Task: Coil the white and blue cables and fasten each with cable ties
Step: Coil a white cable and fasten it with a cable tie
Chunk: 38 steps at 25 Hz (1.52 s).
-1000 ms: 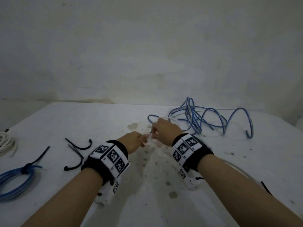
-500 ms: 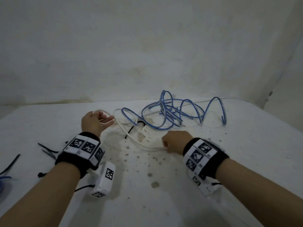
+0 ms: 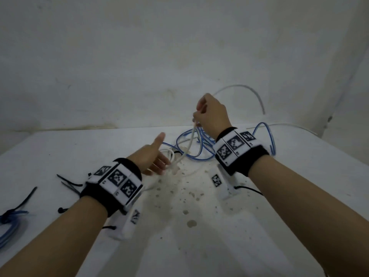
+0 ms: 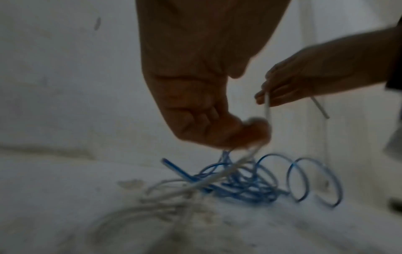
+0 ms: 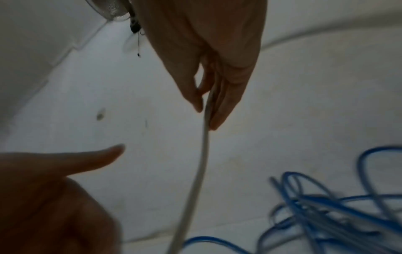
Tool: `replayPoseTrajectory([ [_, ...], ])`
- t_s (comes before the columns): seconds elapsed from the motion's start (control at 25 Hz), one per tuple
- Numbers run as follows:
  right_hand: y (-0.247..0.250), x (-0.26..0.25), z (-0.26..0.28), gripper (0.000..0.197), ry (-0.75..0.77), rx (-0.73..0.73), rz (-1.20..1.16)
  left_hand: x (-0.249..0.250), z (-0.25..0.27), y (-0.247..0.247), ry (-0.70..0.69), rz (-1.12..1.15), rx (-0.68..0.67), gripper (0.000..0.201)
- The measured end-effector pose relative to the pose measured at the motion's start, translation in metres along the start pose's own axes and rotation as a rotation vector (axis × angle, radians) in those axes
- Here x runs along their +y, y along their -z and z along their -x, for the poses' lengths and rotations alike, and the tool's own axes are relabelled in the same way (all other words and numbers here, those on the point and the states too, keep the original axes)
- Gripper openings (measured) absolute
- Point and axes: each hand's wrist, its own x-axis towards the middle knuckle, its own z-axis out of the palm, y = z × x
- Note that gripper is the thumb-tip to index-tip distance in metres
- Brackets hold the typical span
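- While raised above the tabletop (image 3: 60, 148), right hand (image 3: 212, 114) pinches white cable (image 3: 190, 143).
- Left hand (image 3: 151, 158) curled around lower white loops, thumb extended.
- Blue cable (image 3: 201, 148) loose near far edge.

You are facing a pale, scuffed wall (image 3: 139, 56) that meets a second wall (image 3: 355, 86) in the corner on your right, with a white table (image 3: 199, 246) below it, its top stained and speckled, in dim, even light.
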Motion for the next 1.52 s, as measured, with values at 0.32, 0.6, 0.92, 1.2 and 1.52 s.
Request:
replayPoseTrajectory([
  [0.32, -0.024, -0.044, 0.02, 0.014, -0.31, -0.085, -0.766, 0.009, -0.001, 0.047, -0.145, 1.727, 0.057, 0.04],
  [0.6, 0.014, 0.014, -0.01, 0.037, -0.52, 0.056, -0.44, 0.003, 0.017, 0.09, -0.436, 1.107, 0.264, 0.034],
  [0.92, -0.019, -0.035, 0.014, 0.019, 0.677, -0.082, -0.015, 0.023, 0.034, 0.1, -0.554, 0.17, -0.007, 0.033],
  [1.2, -0.042, -0.048, 0.002, 0.019, 0.428, 0.224, -0.386, 0.021, 0.036, 0.089, -0.571, 0.641, 0.032, 0.04],
  [1.52, -0.032, -0.042, -0.001, 0.03, 1.086, 0.286, 0.3, 0.012, 0.028, 0.078, -0.528, 0.601, 0.023, 0.031],
])
